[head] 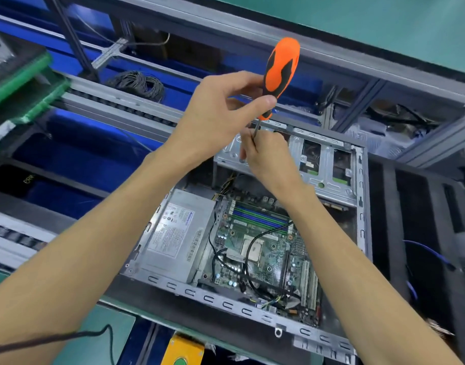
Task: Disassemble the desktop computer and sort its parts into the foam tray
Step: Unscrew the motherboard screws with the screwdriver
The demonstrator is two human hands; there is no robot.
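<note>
Left hand grips screwdriver handle — right hand pinches shaft.

Glossy orange plastic screwdriver handle; matt grey sheet-metal computer case; dark foam tray.

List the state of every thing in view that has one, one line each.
Grey metal desktop computer case: side panel off, interior exposed.
Orange-and-black-handled screwdriver: held upright above the case, tip hidden behind the right hand.
Silver box power supply: seated in the case.
Green motherboard: in the case, black cables across it.
Left hand: grips the screwdriver handle.
Right hand: pinches the shaft.
</note>
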